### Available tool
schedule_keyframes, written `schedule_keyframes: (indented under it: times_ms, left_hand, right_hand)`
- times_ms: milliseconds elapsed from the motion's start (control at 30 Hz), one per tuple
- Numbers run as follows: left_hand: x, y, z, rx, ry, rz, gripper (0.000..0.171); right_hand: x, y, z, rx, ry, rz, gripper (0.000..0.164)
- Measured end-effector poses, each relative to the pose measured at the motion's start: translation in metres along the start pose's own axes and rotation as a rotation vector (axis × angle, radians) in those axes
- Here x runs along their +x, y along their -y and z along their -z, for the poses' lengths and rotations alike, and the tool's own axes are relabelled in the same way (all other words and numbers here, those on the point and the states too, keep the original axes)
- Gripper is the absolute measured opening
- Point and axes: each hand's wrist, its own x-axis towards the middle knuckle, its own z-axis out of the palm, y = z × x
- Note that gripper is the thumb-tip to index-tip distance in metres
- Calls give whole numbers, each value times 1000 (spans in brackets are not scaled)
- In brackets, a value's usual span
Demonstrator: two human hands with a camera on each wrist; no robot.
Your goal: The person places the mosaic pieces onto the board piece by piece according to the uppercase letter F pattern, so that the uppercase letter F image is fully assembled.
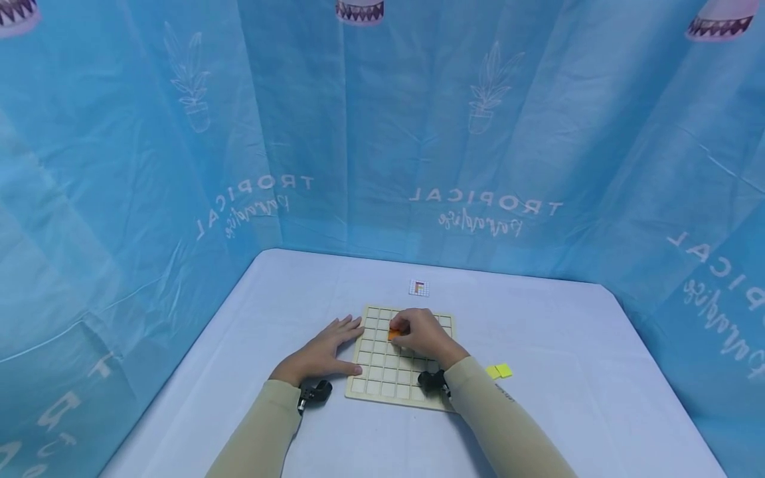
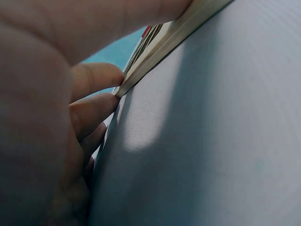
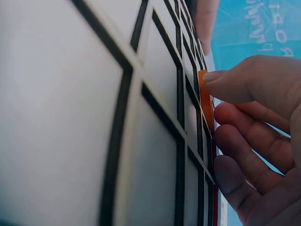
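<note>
My right hand (image 1: pixel 423 333) pinches a flat orange tile (image 1: pixel 394 334) over the far half of a pale wooden grid board (image 1: pixel 375 373). My left hand (image 1: pixel 323 352), fingers spread wide, touches the board's left edge.

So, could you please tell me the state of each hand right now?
Left hand: open, touching the edge of the grid board.
Right hand: closed, pinching the orange piece.
</note>
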Motion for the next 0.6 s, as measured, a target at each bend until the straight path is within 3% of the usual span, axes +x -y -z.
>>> schedule_keyframes:
  times_ms: [400, 600]
  left_hand:
    - [1, 3, 0, 6, 1, -9, 103]
    - [1, 0, -1, 8, 0, -2, 102]
  right_hand:
    - [-4, 0, 2, -3, -15, 33, 19]
    - [-20, -6, 18, 31, -45, 52, 15]
